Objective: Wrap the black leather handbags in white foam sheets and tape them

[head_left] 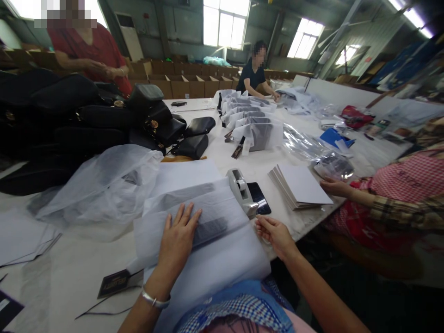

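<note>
Cardboard boxes (pixel 196 88) line the far side of the workroom, beyond the white table (pixel 243 162). Near the middle lies a dark item (pixel 212 230) inside white wrapping (pixel 239 263); my left hand (pixel 178 236) rests flat over it, fingers spread. To its right, my right hand (pixel 277 235) pinches thumb and fingertips together beside the tape dispenser (pixel 238 188); I cannot tell what, if anything, they grasp. Black bags (pixel 104 115) heap far left.

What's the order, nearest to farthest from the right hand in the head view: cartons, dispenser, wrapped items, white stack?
1. Dispenser: just beyond the right hand.
2. White stack: ahead, rightward.
3. Wrapped items: beyond the dispenser.
4. Cartons: far background.
</note>
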A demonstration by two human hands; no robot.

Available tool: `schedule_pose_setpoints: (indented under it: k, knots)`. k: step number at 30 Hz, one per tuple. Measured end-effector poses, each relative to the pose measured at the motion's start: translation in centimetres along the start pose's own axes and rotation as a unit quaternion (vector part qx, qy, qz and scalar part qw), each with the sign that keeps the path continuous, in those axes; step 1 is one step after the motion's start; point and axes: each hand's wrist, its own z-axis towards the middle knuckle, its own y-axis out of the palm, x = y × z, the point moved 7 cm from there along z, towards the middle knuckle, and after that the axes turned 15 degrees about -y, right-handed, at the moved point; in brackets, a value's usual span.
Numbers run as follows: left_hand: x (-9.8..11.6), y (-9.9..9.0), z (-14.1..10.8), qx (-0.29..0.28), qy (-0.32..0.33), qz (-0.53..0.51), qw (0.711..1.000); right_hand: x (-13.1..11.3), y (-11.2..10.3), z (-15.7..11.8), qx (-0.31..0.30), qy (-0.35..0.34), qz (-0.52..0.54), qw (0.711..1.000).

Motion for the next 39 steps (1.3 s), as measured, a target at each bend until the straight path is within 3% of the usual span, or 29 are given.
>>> schedule_pose_setpoints:
  k: [6, 12, 16, 19, 22, 24, 30, 35, 39]
  knots:
    - [0.0, -0.1, 0.0, 0.003, -0.005, -0.017, 1.000, 0.4, -0.2, 1.5, -0.013, -0.028, -0.052, 0.998]
    - [-0.1, 0.0, 0.1, -0.002, -0.001, -0.011, 1.000, -1.4, -1.0, 2.9, -0.037, -0.114, -0.177, 0.977]
    - [-0.1, 0.1, 0.1, -0.004, -0.003, -0.013, 1.000, -3.1, -2.5, 2.7, -0.039, -0.173, -0.276, 0.945]
    - [-0.1, 0.1, 0.1, -0.007, -0.002, -0.019, 1.000, -5.5, -2.5, 1.6, -0.084, -0.292, -0.378, 0.874]
    - [-0.1, 0.2, 0.1, -0.010, -0.002, -0.016, 1.000, -8.1, 0.4, -0.1, -0.209, -0.439, -0.444, 0.752]
    - [-0.2, 0.1, 0.1, -0.012, -0.004, -0.011, 1.000, -9.5, 3.0, -0.8, -0.290, -0.478, -0.436, 0.705]
    - [-0.2, 0.0, 0.1, -0.017, -0.015, -0.012, 1.000, -11.5, 12.5, 0.4, -0.459, -0.432, -0.388, 0.672]
    - [-0.3, 0.1, 0.1, -0.017, -0.026, -0.014, 0.999, -10.6, 20.1, 2.7, -0.573, -0.446, -0.358, 0.587]
    - [-0.4, 0.4, 0.1, -0.027, -0.032, -0.013, 0.999, -9.5, 24.6, 4.8, -0.630, -0.453, -0.371, 0.510]
